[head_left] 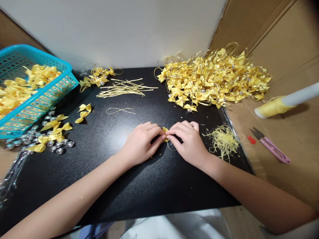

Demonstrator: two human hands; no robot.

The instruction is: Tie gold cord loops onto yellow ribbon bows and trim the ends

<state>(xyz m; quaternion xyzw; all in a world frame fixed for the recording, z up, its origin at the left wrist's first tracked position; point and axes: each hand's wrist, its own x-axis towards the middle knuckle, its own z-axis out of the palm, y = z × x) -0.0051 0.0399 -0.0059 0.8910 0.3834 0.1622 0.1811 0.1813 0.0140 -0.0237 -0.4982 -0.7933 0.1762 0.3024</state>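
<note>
My left hand (142,142) and my right hand (186,141) meet at the middle of a black mat (124,179). Both pinch one small yellow ribbon bow (165,129) between fingertips, and a thin gold cord loop (171,147) hangs from it onto the mat. Most of the bow is hidden by my fingers. A single gold cord loop (120,110) lies just beyond my hands.
A large heap of finished yellow bows (214,79) sits far right. Cut gold cords (124,88) lie far centre. A blue basket (32,99) of bows stands left, with silver beads (57,146) and loose bows (53,127) beside it. Cord trimmings (224,141), pink snips (271,146) and a yellow spool (272,107) are right.
</note>
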